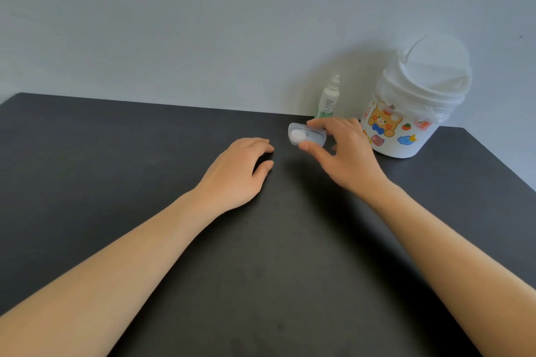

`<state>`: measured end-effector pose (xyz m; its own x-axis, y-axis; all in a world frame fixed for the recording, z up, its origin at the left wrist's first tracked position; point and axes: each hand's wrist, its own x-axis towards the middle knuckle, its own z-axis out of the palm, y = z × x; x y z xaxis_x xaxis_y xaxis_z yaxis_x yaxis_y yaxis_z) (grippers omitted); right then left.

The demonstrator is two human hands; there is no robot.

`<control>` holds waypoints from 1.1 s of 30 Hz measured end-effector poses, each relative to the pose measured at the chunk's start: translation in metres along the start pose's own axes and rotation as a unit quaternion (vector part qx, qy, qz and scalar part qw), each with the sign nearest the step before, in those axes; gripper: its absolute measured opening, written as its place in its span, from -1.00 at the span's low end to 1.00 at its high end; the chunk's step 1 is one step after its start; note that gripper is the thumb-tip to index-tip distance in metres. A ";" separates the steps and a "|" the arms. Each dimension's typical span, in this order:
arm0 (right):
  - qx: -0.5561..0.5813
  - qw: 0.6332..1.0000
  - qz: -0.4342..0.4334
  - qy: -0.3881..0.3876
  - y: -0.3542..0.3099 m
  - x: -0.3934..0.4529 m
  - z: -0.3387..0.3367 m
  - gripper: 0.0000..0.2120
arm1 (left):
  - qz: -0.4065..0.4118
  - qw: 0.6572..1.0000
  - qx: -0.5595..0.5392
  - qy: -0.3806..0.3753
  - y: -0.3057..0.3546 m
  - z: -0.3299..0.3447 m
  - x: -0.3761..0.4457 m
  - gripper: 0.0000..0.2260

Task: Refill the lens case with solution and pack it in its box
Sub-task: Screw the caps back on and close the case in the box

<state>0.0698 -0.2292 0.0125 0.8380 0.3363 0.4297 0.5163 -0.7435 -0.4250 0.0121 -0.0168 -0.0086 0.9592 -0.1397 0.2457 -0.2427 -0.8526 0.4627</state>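
- While the left hand [240, 171] rests curled and empty on the bench [116, 153], the right hand [345, 153] pinches the clear box [307, 136], lens case apparently inside.
- Behind those fingers stands the solution bottle [329, 100]; opening the box likely comes next.

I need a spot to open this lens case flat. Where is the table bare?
The dark table is bare left of the left hand, and between the two forearms. It is crowded at the far right corner: the solution bottle, the small white bin, and the right hand holding the clear box.
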 end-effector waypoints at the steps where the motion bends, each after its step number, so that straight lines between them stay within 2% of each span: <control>1: -0.010 1.000 0.007 0.000 0.000 0.007 0.002 -0.61 | 0.003 1.000 0.006 -0.003 0.001 0.000 0.000 -0.65; 12: -0.144 0.988 0.025 -0.039 -0.010 0.059 0.037 -0.59 | 0.024 0.999 0.034 0.001 0.003 -0.002 -0.001 -0.65; 33: -0.186 0.980 0.042 -0.048 -0.009 0.068 0.052 -0.64 | 0.026 0.999 0.045 -0.002 0.005 -0.002 -0.001 -0.65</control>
<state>0.1312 -0.1692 0.0046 0.8969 0.3045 0.3206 0.3595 -0.9244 -0.1278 0.0097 -0.0200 -0.0052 0.9465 -0.1864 0.2633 -0.2778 -0.8859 0.3716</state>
